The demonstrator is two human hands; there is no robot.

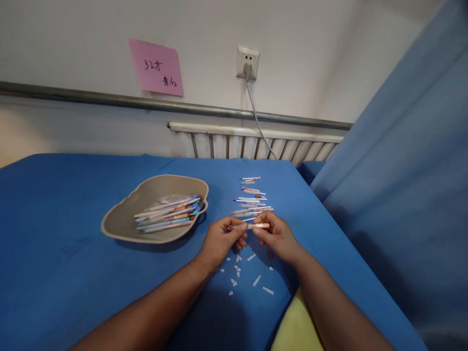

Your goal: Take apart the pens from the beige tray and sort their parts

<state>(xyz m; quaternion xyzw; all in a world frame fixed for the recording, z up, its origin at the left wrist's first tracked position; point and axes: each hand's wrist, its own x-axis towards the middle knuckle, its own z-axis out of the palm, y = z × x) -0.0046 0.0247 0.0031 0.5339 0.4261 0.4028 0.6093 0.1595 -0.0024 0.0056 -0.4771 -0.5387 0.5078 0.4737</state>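
Note:
My left hand (223, 239) pinches a slim pen part between thumb and forefinger. Close beside it, my right hand (276, 235) grips an orange-and-white pen barrel (262, 225), and the two parts meet or nearly meet between my fingertips. Behind my hands, pen parts and refills (252, 199) lie in a column on the blue cloth. Several small white pieces (236, 268) are scattered nearer to me, with longer white tubes (256, 281) to their right. A beige tray (122, 222) on the left holds a pile of pens (170, 214).
The blue-covered table (66, 273) ends before a radiator (237, 141) and a metal rail (204, 108). A cable (258, 122) hangs from a wall socket (247, 62). A pink note (157, 67) is on the wall. A blue curtain (409, 161) hangs at the right.

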